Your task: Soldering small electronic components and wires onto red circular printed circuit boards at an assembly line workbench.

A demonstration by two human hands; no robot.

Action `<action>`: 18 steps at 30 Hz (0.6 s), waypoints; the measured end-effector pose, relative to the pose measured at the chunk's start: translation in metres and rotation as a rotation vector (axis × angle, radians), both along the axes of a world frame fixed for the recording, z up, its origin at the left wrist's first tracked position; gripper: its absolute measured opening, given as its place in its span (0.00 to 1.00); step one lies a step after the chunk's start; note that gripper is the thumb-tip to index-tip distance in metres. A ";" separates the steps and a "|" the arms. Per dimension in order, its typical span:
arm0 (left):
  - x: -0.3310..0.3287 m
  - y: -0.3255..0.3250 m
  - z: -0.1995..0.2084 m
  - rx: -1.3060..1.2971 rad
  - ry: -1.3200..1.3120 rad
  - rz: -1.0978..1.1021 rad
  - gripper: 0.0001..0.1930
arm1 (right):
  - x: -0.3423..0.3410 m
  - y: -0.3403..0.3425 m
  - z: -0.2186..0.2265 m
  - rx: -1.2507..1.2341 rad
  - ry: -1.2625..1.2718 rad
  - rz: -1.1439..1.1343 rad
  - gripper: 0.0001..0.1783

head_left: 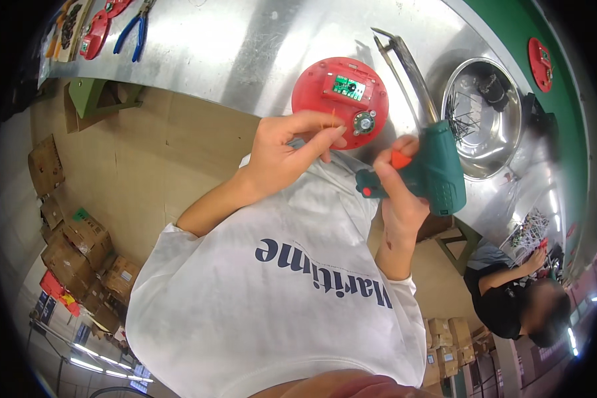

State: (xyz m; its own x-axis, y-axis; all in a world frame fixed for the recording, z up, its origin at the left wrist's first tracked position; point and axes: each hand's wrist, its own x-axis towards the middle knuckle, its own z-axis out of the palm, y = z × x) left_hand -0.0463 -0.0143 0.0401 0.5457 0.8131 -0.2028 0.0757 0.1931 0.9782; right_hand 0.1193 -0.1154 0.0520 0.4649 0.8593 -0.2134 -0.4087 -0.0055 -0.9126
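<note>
A round red plastic housing [306, 89] lies on the metal table in front of me, with a green circuit board [349, 87] in its raised middle. Near the housing's right edge sits a small round metal part [364, 122]. My left hand [292, 149] is at the housing's near left edge, thumb and forefinger pinched on what looks like a thin orange wire [333, 118]. In my right hand [401, 189] is a green soldering gun [444, 172] with an orange trigger. Its long metal tip points away from me, past the housing's right side and apart from it.
Right of the soldering gun stands a steel bowl [477, 142] with thin dark pieces and a black object inside. Blue pliers [136, 32] and more red housings [94, 36] lie far left. Another red housing [540, 64] rests on the green strip. A co-worker [511, 292] sits at right.
</note>
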 end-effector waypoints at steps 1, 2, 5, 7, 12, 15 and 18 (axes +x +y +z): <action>0.001 0.001 0.003 -0.009 -0.006 -0.007 0.07 | -0.002 0.004 0.000 -0.012 -0.040 0.012 0.27; 0.003 0.003 0.006 -0.076 -0.026 0.003 0.07 | -0.004 0.009 -0.001 -0.025 -0.079 0.024 0.26; 0.004 0.006 0.008 -0.044 -0.001 -0.038 0.06 | -0.013 0.025 -0.004 0.005 -0.146 -0.043 0.21; 0.002 0.006 0.005 0.058 0.043 -0.082 0.06 | -0.012 0.028 -0.004 -0.014 -0.168 -0.019 0.20; -0.001 0.015 -0.002 0.490 0.086 -0.251 0.08 | -0.017 0.034 -0.001 -0.032 -0.203 -0.021 0.19; -0.003 0.017 -0.004 0.541 0.054 -0.247 0.08 | -0.017 0.034 0.001 -0.076 -0.170 -0.008 0.23; -0.005 0.016 -0.007 0.543 0.041 -0.276 0.08 | -0.017 0.034 0.000 -0.068 -0.113 -0.022 0.23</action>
State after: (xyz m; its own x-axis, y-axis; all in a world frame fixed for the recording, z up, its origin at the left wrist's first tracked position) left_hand -0.0514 0.0015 0.0332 0.7513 0.6361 0.1758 0.0918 -0.3646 0.9266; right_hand 0.1018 -0.0811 0.0517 0.5082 0.8338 -0.2159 -0.3041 -0.0609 -0.9507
